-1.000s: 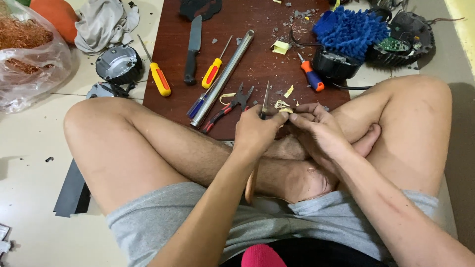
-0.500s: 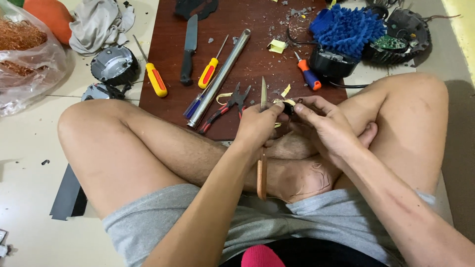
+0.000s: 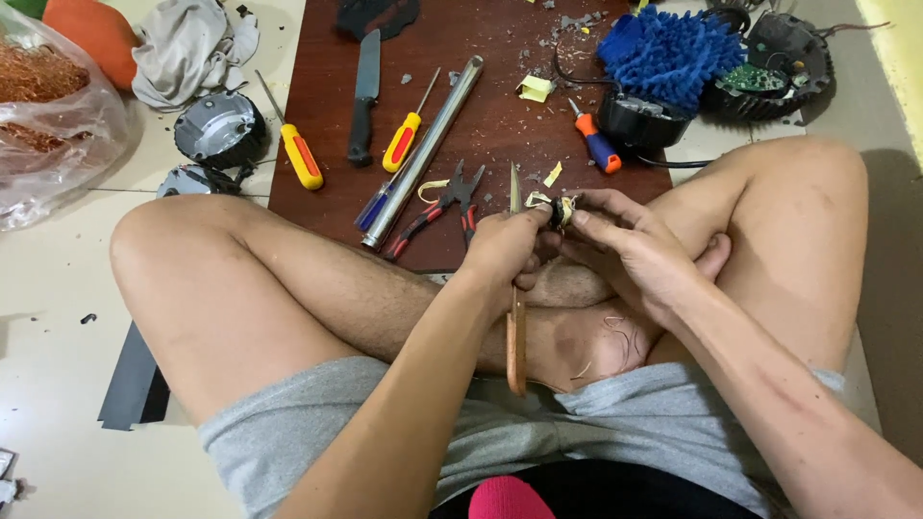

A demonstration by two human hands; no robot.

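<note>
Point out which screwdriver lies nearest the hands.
The orange-and-blue screwdriver, right of the steel tube. Both yellow ones lie farther left.

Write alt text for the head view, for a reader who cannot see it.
Seated cross-legged on the floor, a person grips a wooden-handled knife in the left hand and a small dark part in the right hand. Ahead, a brown board holds pliers, screwdrivers and a metal tube.
</note>
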